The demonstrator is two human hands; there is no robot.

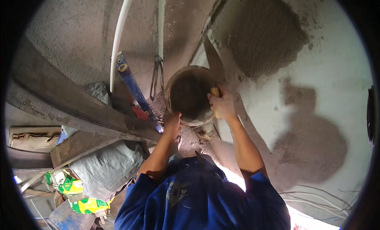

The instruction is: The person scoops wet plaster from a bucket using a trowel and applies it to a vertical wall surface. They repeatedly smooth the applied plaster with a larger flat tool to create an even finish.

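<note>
A round bucket (171, 96) with dark contents is in front of me at the middle of the view, close to the wall. Its near left rim is gripped by my left hand (172, 125), fingers closed. My right hand (224, 104) is wrapped round the yellow handle of what looks like a pointed trowel (214, 59), at the bucket's right side. The brownish blade points up and away along the wall. Part of the handle is hidden by my fingers. How deep the bucket's contents are I cannot tell.
A dark, wet-looking patch (263, 36) covers the pale wall (328, 67) at upper right. Left of the bucket lean a blue level (136, 91) and a white pipe (118, 40). Curved boards (79, 111), a grey sack (109, 166) and several cables (316, 202) lie around.
</note>
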